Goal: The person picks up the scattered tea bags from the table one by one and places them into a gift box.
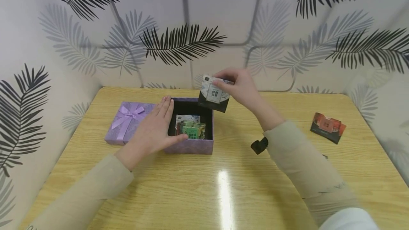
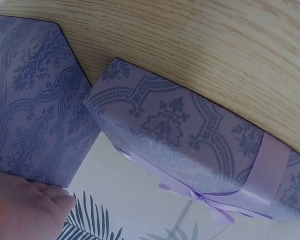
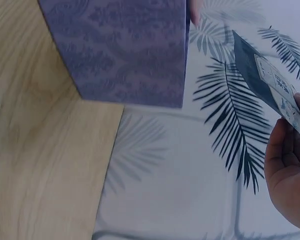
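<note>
My right hand [image 1: 241, 89] pinches a black-and-white tea sachet [image 1: 211, 98] between thumb and fingers, raised over the right rear corner of a purple patterned gift box [image 1: 190, 147]. In the right wrist view, the sachet [image 3: 267, 75] is tilted beside the box wall [image 3: 130, 60]. My left hand [image 1: 150, 130] rests along the box's left rim, fingers straight and thumb reaching over the front edge. Inside the lidless box lie several tea sachets [image 1: 191, 133], a green one in front and a whitish one behind. The left wrist view shows fingers [image 2: 55, 200] at the box's top edge.
Left of the box lies its purple lid [image 1: 116, 132] with a ribbon bow, partly behind my left hand. A red-and-black sachet [image 1: 326, 127] lies at the table's right. Past my right sleeve peeks a small dark corner [image 1: 325, 156]. A patterned wall [image 1: 223, 63] stands behind the wooden table [image 1: 179, 187].
</note>
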### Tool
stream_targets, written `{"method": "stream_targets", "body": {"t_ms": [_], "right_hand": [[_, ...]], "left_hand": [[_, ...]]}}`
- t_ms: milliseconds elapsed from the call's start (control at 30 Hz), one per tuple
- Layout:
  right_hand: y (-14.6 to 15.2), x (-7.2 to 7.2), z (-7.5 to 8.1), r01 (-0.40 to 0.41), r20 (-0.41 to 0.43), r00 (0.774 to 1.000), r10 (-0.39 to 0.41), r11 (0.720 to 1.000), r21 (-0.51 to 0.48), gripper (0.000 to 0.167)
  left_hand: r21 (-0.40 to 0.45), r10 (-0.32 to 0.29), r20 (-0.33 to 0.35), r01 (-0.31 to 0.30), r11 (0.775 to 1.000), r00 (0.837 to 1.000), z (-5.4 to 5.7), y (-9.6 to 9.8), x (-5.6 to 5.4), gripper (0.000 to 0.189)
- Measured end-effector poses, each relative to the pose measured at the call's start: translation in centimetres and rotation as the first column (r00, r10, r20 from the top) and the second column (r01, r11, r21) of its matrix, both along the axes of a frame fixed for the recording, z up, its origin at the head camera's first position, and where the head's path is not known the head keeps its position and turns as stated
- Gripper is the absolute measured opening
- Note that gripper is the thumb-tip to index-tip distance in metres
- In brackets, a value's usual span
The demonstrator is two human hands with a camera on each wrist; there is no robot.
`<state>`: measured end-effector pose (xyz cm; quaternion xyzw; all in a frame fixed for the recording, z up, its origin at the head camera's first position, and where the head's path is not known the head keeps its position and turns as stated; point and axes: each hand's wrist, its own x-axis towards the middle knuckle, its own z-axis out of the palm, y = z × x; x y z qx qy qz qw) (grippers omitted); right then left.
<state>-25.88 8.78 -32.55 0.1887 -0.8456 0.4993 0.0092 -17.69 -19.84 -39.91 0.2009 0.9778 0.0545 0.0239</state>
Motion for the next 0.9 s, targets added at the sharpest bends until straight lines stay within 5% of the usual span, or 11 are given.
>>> {"method": "stream_targets", "body": {"t_ms": [500, 900], "right_hand": [[-4.4, 1.3, -3.0, -0.156, 0.003, 0.988, 0.156, 0.988, 0.005, 0.021], [-5.4, 1.6, -5.6, -0.267, -0.030, 0.959, 0.281, 0.938, 0.223, 0.014]], "left_hand": [[0.018, 0.006, 0.006, -0.006, 1.000, 1.000, -0.1, 0.0, -0.1, 0.127], [0.026, -0.001, -0.012, 0.002, 1.000, 1.000, 0.0, 0.0, -0.1, 0.127]]}}
